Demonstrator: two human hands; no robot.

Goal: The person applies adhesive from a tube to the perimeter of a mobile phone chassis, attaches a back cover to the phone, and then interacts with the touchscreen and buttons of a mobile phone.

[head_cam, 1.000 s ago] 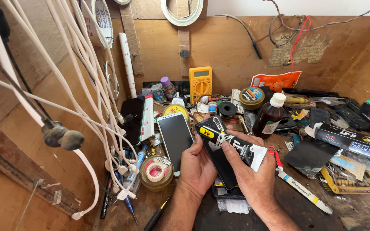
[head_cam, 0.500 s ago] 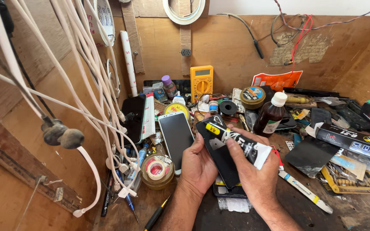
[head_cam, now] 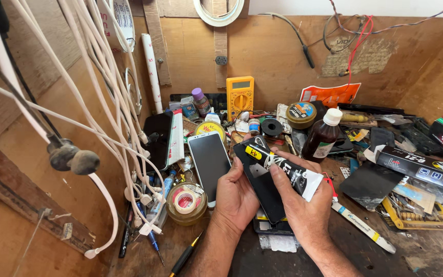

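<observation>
black glue tube (head_cam: 283, 169), white-ended, lies across a dark phone (head_cam: 262, 192); right hand (head_cam: 303, 205) clamped on tube, left hand (head_cam: 237, 197) cradling phone.

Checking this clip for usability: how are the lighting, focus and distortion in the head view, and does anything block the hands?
Head view: bright, even light, soft shadows, no strong glare. Left hand and right hand are sharp, as is the black glue tube and dark phone they hold. The white cables near the lens are large and slightly soft. Wide-angle bending at the edges. Nothing covers the hands.
</observation>
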